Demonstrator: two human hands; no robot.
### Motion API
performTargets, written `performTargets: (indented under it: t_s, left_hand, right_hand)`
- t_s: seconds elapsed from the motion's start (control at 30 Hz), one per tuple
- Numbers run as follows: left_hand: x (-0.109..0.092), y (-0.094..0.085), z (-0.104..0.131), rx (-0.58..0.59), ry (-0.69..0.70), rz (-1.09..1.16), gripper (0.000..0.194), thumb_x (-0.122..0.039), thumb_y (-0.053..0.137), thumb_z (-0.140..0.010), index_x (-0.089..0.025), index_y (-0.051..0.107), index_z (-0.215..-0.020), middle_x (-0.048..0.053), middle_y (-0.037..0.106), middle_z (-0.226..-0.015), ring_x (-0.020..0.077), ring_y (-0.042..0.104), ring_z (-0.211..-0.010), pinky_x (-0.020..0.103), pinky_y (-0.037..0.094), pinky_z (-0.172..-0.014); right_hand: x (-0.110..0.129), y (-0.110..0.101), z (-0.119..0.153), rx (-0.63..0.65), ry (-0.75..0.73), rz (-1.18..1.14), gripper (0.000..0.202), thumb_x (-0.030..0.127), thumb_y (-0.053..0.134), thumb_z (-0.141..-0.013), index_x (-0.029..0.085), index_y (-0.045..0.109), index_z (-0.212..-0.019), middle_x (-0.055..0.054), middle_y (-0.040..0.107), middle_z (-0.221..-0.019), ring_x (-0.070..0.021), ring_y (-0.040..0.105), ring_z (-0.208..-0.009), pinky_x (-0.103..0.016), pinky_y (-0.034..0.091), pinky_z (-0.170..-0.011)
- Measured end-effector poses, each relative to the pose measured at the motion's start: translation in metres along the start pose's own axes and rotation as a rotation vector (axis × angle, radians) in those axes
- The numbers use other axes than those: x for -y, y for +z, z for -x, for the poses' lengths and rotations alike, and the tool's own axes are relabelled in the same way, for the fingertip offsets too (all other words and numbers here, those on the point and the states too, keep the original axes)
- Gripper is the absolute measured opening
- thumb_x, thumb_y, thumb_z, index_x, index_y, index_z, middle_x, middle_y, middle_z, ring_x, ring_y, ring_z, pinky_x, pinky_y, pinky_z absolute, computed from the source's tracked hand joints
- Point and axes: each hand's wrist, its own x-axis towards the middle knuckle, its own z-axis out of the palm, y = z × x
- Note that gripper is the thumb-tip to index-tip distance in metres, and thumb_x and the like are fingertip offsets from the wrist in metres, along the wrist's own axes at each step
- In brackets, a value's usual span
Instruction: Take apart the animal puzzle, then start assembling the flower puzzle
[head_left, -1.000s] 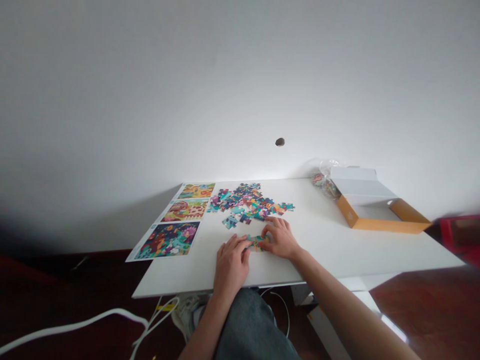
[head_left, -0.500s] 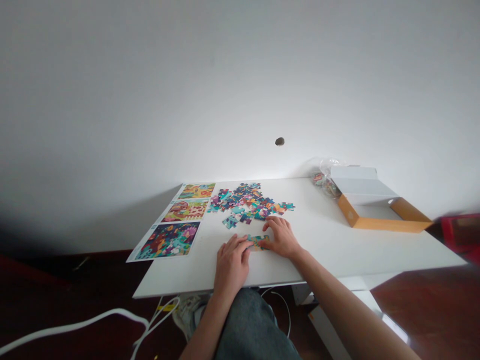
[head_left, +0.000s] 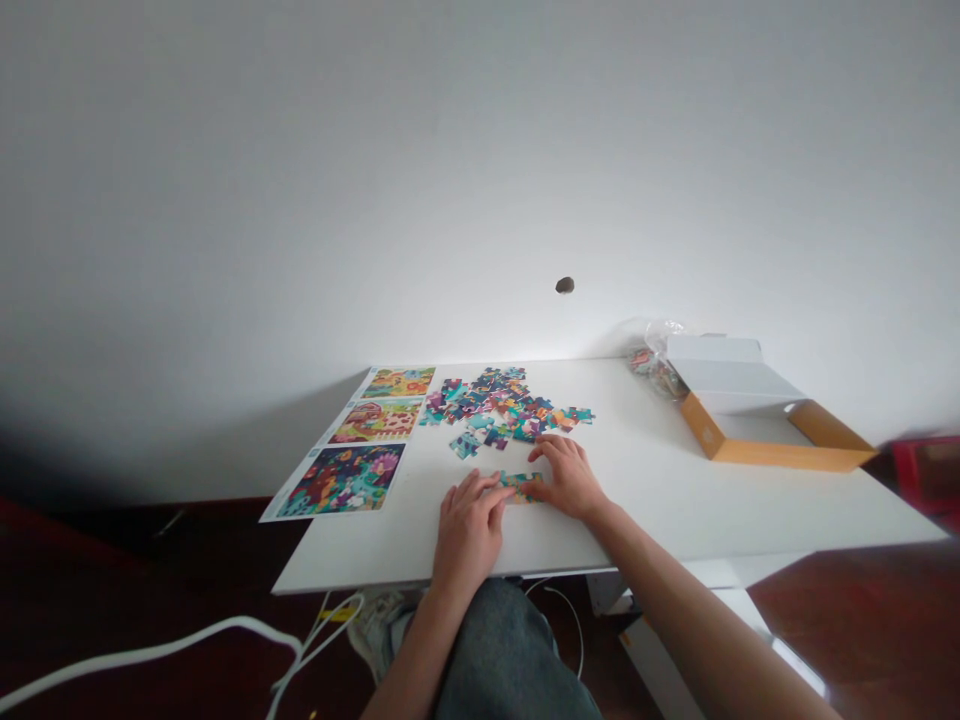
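Note:
On the white table, a small joined strip of puzzle pieces (head_left: 525, 488) lies flat between my hands. My left hand (head_left: 470, 520) rests at the strip's left end, fingers spread and touching it. My right hand (head_left: 568, 477) is at the right end, thumb on the strip and index finger curved apart from it above. Farther back lies a pile of loose puzzle pieces (head_left: 502, 400), teal, purple and orange. A printed sheet (head_left: 341, 450) with several colourful pictures lies on the left, its edge past the table's side.
An open orange box (head_left: 787, 455) with a white lid stands at the right of the table (head_left: 637, 520). Beside it is a clear plastic bag (head_left: 656, 365) with more pieces. A wall with a small hole (head_left: 565, 285) rises behind. White cables (head_left: 225, 625) hang below left.
The whole view has shifted slightly. Both hands stay at the strip in nearly the same pose, and the pile looks unchanged.

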Motion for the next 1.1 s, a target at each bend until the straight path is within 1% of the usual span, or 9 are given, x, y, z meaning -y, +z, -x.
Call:
performTargets:
  t_s: [0.13,0.27,0.4,0.5,0.7,0.87,1.1]
  left_hand:
    - [0.001,0.000,0.000,0.007,0.004,0.003,0.038,-0.012,0.052,-0.089,-0.034,0.068,-0.115,0.002,0.066,-0.124,0.0263,0.050,-0.128,0.050,0.039,-0.105]
    - [0.004,0.000,-0.001,0.015,0.040,0.016,0.037,-0.013,0.051,-0.089,-0.033,0.069,-0.115,0.003,0.067,-0.123,0.0264,0.050,-0.127,0.049,0.040,-0.104]
    - [0.008,0.002,-0.001,-0.009,0.050,0.023,0.038,-0.012,0.051,-0.089,-0.033,0.069,-0.115,0.004,0.067,-0.122,0.0279,0.051,-0.126,0.051,0.041,-0.103]
    - [0.011,0.003,-0.002,0.004,0.070,0.039,0.038,-0.013,0.049,-0.089,-0.033,0.068,-0.115,0.004,0.066,-0.123,0.0286,0.051,-0.127,0.053,0.039,-0.104]
    - [0.013,0.001,-0.003,0.065,0.048,0.081,0.033,-0.016,0.047,-0.091,-0.023,0.066,-0.117,0.008,0.064,-0.128,0.0291,0.049,-0.130,0.057,0.036,-0.107]
    - [0.011,-0.001,-0.001,0.046,0.040,0.103,0.031,-0.016,0.046,-0.091,-0.021,0.065,-0.115,0.009,0.063,-0.129,0.0281,0.048,-0.131,0.056,0.034,-0.109]
    - [0.012,-0.002,0.002,0.017,0.051,0.114,0.029,-0.014,0.048,-0.090,-0.022,0.066,-0.111,0.010,0.065,-0.126,0.0287,0.049,-0.130,0.057,0.038,-0.107]
  right_hand:
    - [0.001,0.001,0.000,-0.006,0.003,-0.001,0.040,0.044,0.077,-0.073,0.026,0.060,-0.105,-0.007,0.056,-0.127,-0.0266,0.047,-0.122,-0.046,0.033,-0.105]
    - [0.004,0.003,0.004,-0.027,0.029,0.009,0.036,0.042,0.075,-0.075,0.026,0.061,-0.104,-0.006,0.056,-0.127,-0.0269,0.048,-0.121,-0.045,0.035,-0.104]
    - [0.011,0.001,0.009,-0.065,0.076,0.019,0.033,0.042,0.071,-0.080,0.026,0.061,-0.106,-0.007,0.057,-0.125,-0.0271,0.050,-0.117,-0.044,0.038,-0.102]
    - [0.017,-0.003,0.010,-0.065,0.082,0.039,0.029,0.041,0.068,-0.082,0.025,0.061,-0.106,-0.007,0.057,-0.123,-0.0259,0.050,-0.116,-0.043,0.038,-0.102]
    - [0.026,-0.011,0.010,-0.025,0.088,0.081,0.029,0.041,0.068,-0.082,0.024,0.061,-0.105,-0.008,0.056,-0.124,-0.0264,0.047,-0.118,-0.044,0.034,-0.104]
    - [0.027,-0.012,0.010,-0.021,0.095,0.074,0.032,0.042,0.069,-0.081,0.023,0.062,-0.105,-0.008,0.055,-0.125,-0.0261,0.046,-0.119,-0.044,0.032,-0.105]
    - [0.027,-0.009,0.009,-0.030,0.111,0.060,0.029,0.042,0.065,-0.083,0.025,0.062,-0.106,-0.008,0.057,-0.124,-0.0265,0.048,-0.116,-0.044,0.035,-0.102]
